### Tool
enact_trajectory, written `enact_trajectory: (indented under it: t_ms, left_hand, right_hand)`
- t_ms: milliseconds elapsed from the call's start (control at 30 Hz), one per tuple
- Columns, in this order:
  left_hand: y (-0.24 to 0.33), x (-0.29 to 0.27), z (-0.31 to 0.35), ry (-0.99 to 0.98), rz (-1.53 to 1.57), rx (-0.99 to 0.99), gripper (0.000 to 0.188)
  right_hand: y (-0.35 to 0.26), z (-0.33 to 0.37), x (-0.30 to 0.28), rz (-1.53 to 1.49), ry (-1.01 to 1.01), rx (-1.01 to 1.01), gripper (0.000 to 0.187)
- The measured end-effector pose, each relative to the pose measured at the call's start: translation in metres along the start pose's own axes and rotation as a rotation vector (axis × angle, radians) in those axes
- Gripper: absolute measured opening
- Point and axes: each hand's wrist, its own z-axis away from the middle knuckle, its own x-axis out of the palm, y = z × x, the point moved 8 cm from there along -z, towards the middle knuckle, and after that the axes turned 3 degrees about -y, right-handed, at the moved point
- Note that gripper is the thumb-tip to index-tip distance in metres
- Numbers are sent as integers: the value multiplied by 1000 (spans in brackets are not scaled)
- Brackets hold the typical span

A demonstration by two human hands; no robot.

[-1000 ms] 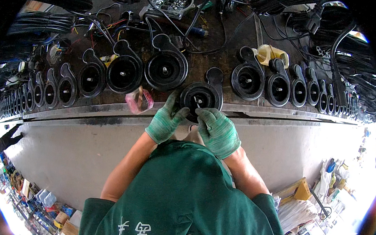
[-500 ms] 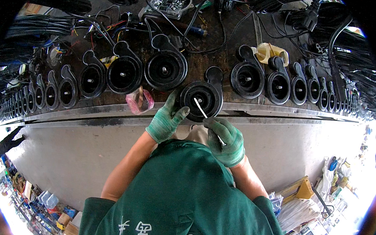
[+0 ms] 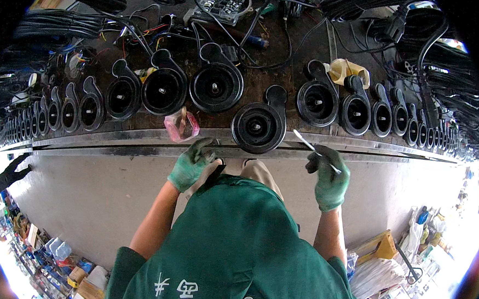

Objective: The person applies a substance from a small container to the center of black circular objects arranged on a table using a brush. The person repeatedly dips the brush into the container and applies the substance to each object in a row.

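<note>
A snail-shaped black blower housing [image 3: 258,127] with a metal shaft at its centre lies at the table's front edge, in front of me. My left hand [image 3: 191,165], in a green glove with dark fingertips, hovers off the edge to the left of it. Its fingers are bent with the thumb apart, and I make out nothing held in it. To the right, my gloved right hand [image 3: 330,177] is closed around a thin white stick [image 3: 306,140]. The stick's tip points up and left, toward the housing but apart from it.
Similar black housings [image 3: 216,86] stand in a long curved row on both sides. A pink-edged clear container [image 3: 181,126] sits at the table edge, and a yellowish cut-open jug [image 3: 349,73] farther right. Black cable bundles [image 3: 55,28] and a box of metal parts [image 3: 226,5] lie behind.
Both hands have drawn away from the front housing: the left let go and moved left and down, the right moved right with the white stick, its tip now out of the housing.
</note>
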Motion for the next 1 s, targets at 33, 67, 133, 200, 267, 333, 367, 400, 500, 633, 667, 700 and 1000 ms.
enact_trajectory:
  t_ms: [33, 67, 133, 200, 267, 333, 367, 400, 500, 633, 667, 700, 1000]
  left_hand:
    - [-24, 0, 8, 31, 211, -4, 58]
    - [-64, 7, 12, 65, 420, -5, 56]
    - [-102, 17, 12, 93, 522, 10, 55]
    - [-106, 19, 5, 100, 308, 39, 58]
    - [-53, 27, 2, 20, 663, 77, 66]
    - [-20, 33, -10, -58, 811, 28, 71]
    - [4, 32, -11, -42, 777, -46, 66]
    - [15, 38, -21, -25, 876, 38, 67]
    - [56, 50, -51, -24, 1014, 186, 67]
    - [80, 54, -52, -20, 1236, -71, 58]
    - [86, 53, -51, 6, 1237, -42, 58]
    - [91, 53, -50, 43, 1238, -13, 57]
    - [80, 57, -94, 361, 1175, 181, 52]
  right_hand:
    - [5, -3, 3, 149, -71, 79, 22]
    - [11, -8, 9, 231, -118, 163, 20]
    - [35, -16, 21, 327, -190, 125, 19]
    - [43, -23, 28, 292, -212, 84, 19]
    - [14, -32, 28, 373, -197, -22, 20]
    - [-28, -39, 19, 311, -144, -136, 22]
    - [-46, -42, 13, 280, -115, -190, 23]
    - [-60, -47, 11, 283, -124, -244, 23]
    - [-95, -74, 3, 376, -144, -367, 24]
    - [-94, -96, -15, 381, -79, -473, 23]
    - [-87, -98, -24, 352, -63, -417, 23]
    - [-79, -100, -29, 319, -57, -366, 23]
    - [-71, -87, -68, 295, -22, -376, 26]
